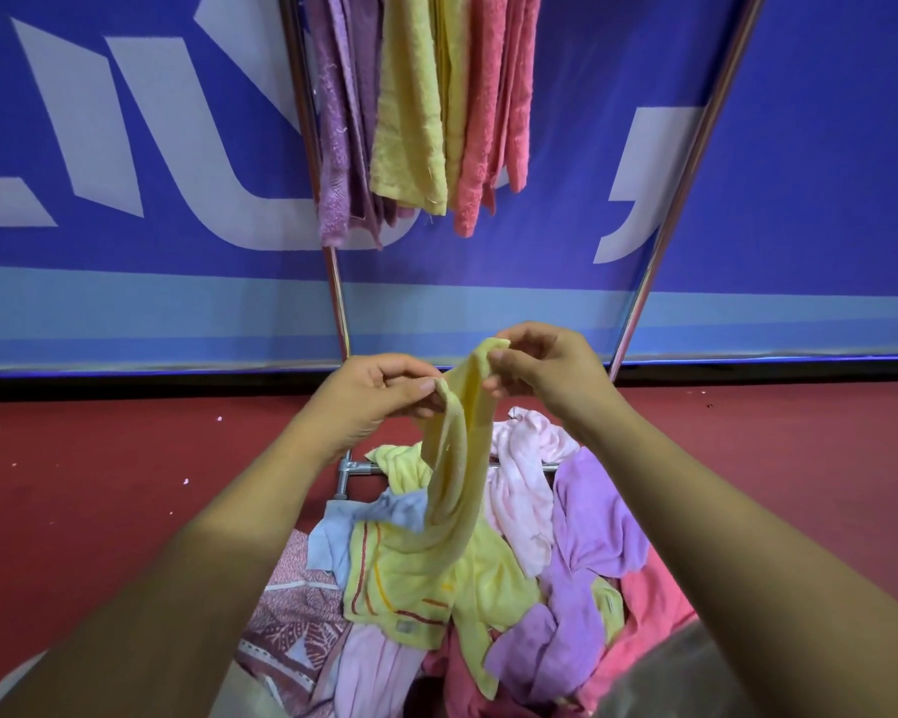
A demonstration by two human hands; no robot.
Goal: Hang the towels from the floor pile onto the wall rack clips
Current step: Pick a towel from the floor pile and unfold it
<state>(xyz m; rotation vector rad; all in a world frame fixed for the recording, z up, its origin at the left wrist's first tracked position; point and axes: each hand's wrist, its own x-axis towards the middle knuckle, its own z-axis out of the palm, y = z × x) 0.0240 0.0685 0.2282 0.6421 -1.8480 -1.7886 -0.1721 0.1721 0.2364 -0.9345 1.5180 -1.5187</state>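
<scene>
From the head view, I have one yellow towel (pixel 457 458) up in both hands. My left hand (pixel 379 391) pinches a fold of its top edge between thumb and fingers (pixel 421 387). My right hand (pixel 545 365) pinches the corner just beside it, a little higher. Both grips are closed on the cloth, and the hands are close together.

The towel's long axis runs straight down from my fingers. Its lower end rests on the pile (pixel 581 562) on the red floor (pixel 99 458), directly below my hands.

The rack (pixel 685 163) stands ahead and above, against the blue wall banner (pixel 125 251). I count two of its metal poles. The clips are out of sight past the top edge, so I judge the coming move as a lift up and forward. My right hand is the higher one and nearer the bare stretch by the right pole.

Hanging there are three colour groups: purple towels (pixel 333 147), yellow towels (pixel 410 121) and coral towels (pixel 488 121). They overlap too much for me to count each group. The pile shows yellow, blue, pale pink, lilac, coral and patterned cloth, too tangled to number.
</scene>
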